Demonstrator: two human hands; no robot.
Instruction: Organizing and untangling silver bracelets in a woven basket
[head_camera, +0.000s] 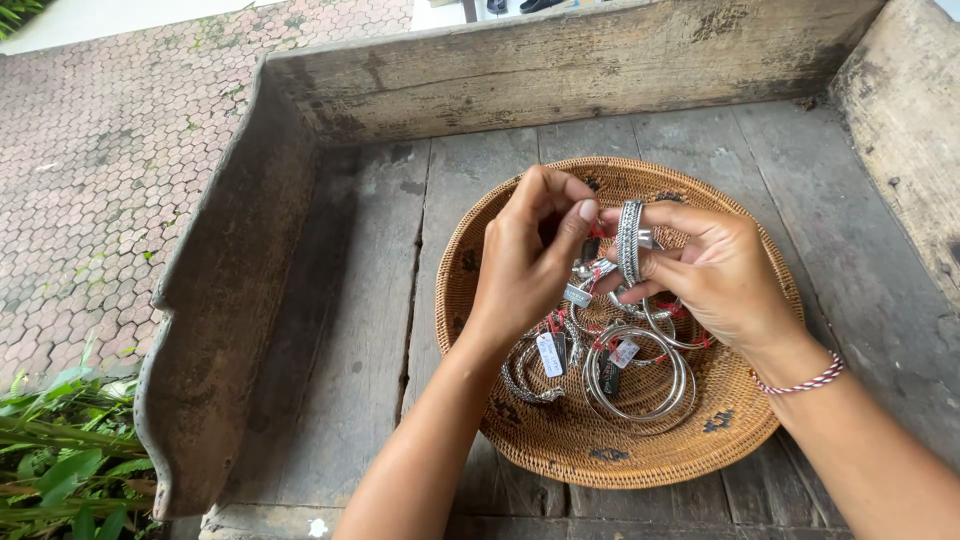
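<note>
Both the left hand and right hand pinch 1 silver bangle above the woven tray of bracelets at the wooden bench's centre.

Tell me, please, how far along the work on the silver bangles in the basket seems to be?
Nothing clearly looks finished: no bangle lies apart. In hand: the right hand pinches one patterned silver bangle upright, while the left hand works at it with its fingertips. Left: a pile of tagged bangles lying in the woven basket.
</note>
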